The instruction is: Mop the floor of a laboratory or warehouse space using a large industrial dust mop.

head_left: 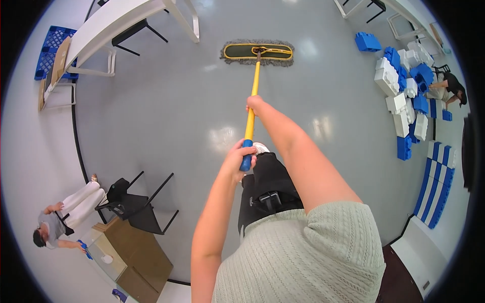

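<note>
Left hand (235, 161) wrapped around the near end of the mop handle (255, 81); right hand (255, 104) gripping farther up it. Right arm (308, 156) extended, reaching in from the handle's right. Left forearm (214, 217) angled up to the handle's near end from its left.

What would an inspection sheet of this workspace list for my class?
Surface: glossy grey floor, with light reflections.
Things in hand: mop with long yellow pole, blue grip and wide, grey-fringed head, flat on the floor.
Clutter: pile of chunky blue and white blocks, right; black chair with thin legs, lower left.
Hands: left hand around the grip; right hand around the pole, nearer the head.
Cables: nothing seen.
Surroundings: long white table, upper left; brown boxy cabinet, lower left; person in grey top, far left; person in black top, far right.
</note>
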A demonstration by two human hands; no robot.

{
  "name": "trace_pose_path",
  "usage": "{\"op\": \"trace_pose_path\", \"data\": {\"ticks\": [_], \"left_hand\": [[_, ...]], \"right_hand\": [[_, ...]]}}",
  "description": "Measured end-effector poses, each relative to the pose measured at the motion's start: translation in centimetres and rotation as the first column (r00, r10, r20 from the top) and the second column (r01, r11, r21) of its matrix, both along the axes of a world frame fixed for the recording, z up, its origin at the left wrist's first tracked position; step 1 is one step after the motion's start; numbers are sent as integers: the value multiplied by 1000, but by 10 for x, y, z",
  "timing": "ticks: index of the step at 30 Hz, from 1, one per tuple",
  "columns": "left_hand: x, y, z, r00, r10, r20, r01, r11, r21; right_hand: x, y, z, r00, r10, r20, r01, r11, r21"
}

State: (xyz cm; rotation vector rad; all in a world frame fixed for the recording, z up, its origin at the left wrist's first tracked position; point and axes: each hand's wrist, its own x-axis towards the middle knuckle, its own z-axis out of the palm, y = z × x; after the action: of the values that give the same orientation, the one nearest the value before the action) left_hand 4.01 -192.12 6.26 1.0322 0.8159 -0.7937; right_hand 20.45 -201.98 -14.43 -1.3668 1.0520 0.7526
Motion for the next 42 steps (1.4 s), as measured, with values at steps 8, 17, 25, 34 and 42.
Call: {"op": "trace_pose_path", "data": {"ticks": [8, 17, 25, 34, 42], "left_hand": [[-76, -53, -24, 935, 175, -308, -233, 959, -164], [-202, -13, -13, 967, 100, -234, -109, 994, -23], [-453, 71, -17, 968, 110, -226, -125, 991, -55], [-708, 163, 92, 933, 155, -326, -129, 987, 98], [-755, 139, 157, 986, -129, -110, 163, 901, 402]], "right_hand": [[-73, -39, -89, 673, 715, -187, -733, 613, -295], [-185, -5, -71, -16, 981, -194, -932, -86, -353], [-435, 64, -40, -348, 916, -201, -799, -402, -446], [-703, 141, 20, -711, 564, 419, -701, -522, -487], [-727, 107, 55, -552, 440, 709, -819, -449, -358]]}}
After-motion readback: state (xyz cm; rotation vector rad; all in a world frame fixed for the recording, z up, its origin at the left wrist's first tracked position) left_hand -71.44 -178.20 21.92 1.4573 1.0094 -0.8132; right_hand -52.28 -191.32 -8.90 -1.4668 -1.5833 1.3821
